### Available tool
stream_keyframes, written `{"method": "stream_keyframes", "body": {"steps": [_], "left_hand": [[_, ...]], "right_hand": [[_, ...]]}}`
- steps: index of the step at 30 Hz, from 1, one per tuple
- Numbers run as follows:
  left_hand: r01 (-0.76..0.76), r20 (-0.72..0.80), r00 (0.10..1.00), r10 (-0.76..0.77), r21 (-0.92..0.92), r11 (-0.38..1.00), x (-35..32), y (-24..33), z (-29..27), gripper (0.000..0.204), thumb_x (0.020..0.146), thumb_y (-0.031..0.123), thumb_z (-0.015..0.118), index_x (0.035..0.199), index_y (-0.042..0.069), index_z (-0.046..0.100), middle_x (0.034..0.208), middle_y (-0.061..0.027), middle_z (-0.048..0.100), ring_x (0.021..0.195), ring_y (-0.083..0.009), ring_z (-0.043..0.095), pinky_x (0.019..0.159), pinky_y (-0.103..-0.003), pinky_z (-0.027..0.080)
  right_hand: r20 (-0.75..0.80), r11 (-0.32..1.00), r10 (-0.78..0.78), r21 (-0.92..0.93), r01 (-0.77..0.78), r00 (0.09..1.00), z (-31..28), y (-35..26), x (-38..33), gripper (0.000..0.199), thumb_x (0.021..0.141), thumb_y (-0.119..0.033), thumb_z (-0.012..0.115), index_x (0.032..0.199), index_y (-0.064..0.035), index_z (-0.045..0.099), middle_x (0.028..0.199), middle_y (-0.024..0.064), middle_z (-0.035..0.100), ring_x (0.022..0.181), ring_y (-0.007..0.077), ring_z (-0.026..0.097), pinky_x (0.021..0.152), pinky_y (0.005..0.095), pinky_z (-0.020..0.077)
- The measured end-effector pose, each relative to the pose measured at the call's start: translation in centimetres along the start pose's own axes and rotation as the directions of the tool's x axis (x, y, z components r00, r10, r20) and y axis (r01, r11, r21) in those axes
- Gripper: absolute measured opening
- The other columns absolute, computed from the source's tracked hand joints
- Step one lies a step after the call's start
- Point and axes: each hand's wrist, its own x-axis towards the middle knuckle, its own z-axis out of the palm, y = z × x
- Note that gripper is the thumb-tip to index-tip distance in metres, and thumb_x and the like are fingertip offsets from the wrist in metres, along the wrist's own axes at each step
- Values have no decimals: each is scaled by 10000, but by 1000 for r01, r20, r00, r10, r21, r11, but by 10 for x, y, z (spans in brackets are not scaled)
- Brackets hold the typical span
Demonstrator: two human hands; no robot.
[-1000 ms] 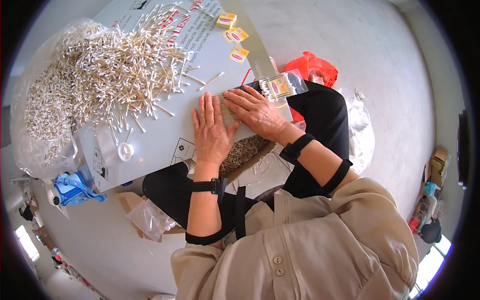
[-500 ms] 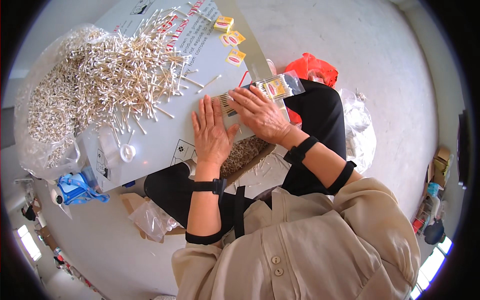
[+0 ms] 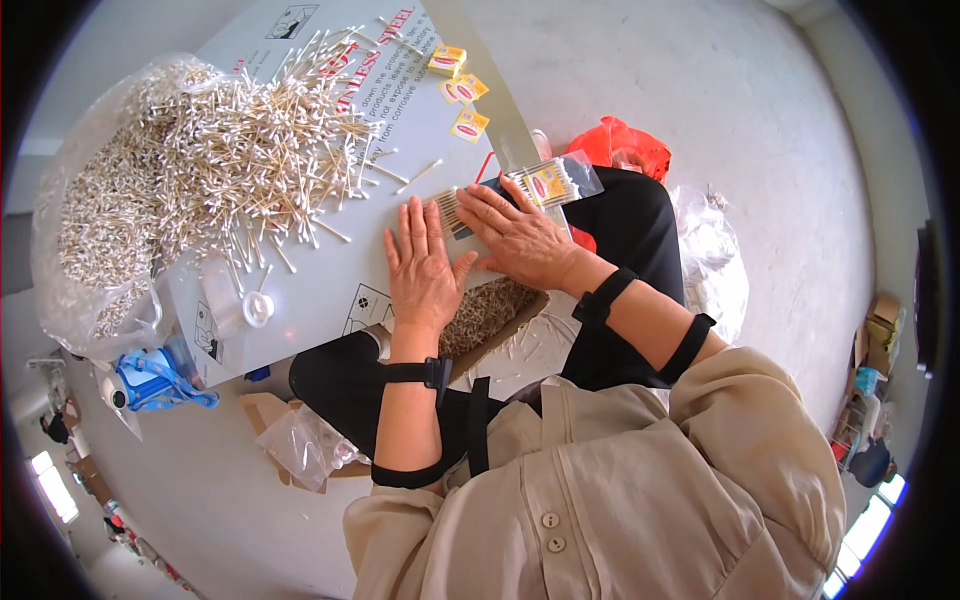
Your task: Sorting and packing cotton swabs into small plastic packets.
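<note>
My left hand (image 3: 426, 272) lies flat on the table's near edge, fingers stretched, its fingertips beside a row of cotton swabs (image 3: 449, 208). My right hand (image 3: 522, 240) rests flat across the same row, fingers extended and covering part of it. Just beyond the right fingertips is a clear plastic packet (image 3: 586, 172), with swabs and a yellow card (image 3: 546, 184) inside. Whether the covered swabs run into the packet is hidden by the right hand. A large heap of loose cotton swabs (image 3: 270, 150) spills over the table to the left.
The table (image 3: 300, 320) carries a clear bag of swabs (image 3: 50, 250), a white tape roll (image 3: 257, 308) and yellow cards (image 3: 469, 125). An open carton of swabs (image 3: 490, 315) sits below its near edge. Red (image 3: 625, 145) and clear (image 3: 708, 260) plastic bags lie on the floor at right.
The packet with the yellow card has shifted slightly left, nearer the right hand. Both hands stay flat in nearly the same place. The whole view has tilted a little.
</note>
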Motion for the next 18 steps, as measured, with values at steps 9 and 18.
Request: {"method": "stream_keyframes", "body": {"steps": [9,18], "left_hand": [[2,-26,1000,-3,-24,1000,0,-1,4,822,914,511,526,1509,28,229,1583,-162,192,1471,-309,159,1184,-505,119],[10,-12,1000,-10,-29,1000,-1,-1,2,793,932,507,496,1509,29,236,1582,-160,193,1473,-303,151,1186,-502,110]], "right_hand": [[-63,991,91,103,-84,994,-5,0,-15,728,810,-303,693,1422,-44,398,1532,120,307,1453,266,220,1193,476,142],[-17,999,38,-17,-38,999,-4,-2,-8,766,821,-463,644,1409,-27,420,1516,109,347,1454,249,217,1195,469,114]]}}
